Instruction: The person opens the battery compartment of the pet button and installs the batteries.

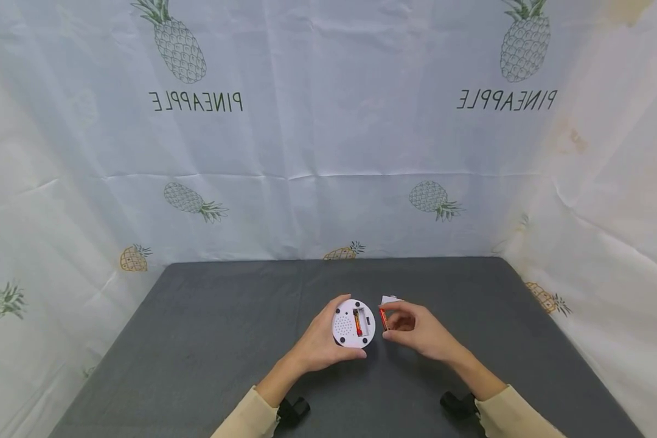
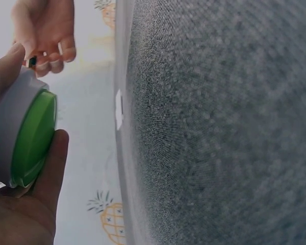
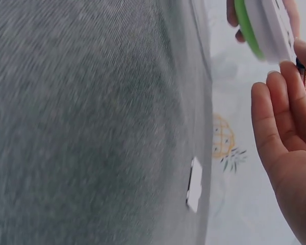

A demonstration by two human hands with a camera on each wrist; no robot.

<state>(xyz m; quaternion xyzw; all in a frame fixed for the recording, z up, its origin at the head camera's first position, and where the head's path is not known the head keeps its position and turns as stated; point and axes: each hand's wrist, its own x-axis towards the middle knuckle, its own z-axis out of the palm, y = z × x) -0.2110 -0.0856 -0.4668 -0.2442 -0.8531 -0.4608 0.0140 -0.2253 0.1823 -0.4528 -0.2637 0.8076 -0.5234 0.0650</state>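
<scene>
A red battery [image 1: 384,319] is pinched between the thumb and fingertips of the right hand [image 1: 424,333], just beside the round white device [image 1: 343,326], which is gripped at its rim by the thumb and fingers of the left hand [image 1: 320,342]. The device is held above the table [image 1: 224,340], about midway between its left and right edges, underside up. One battery [image 1: 358,323] is seated in the uncovered compartment [image 1: 367,316], with bare room beside it; the battery work is judged about half done, a second cell and the cover being left to deal with, if fitting is intended. Beyond the right fingers, a small white piece [image 1: 390,298], probably the cover, is laid toward the far edge. It is partly hidden by the right hand in the head view; the green face [image 2: 35,138] is seen only from the wrists. The held battery is mostly masked by fingers, its polarity cannot be read, and the table's near edge is cut off.
</scene>
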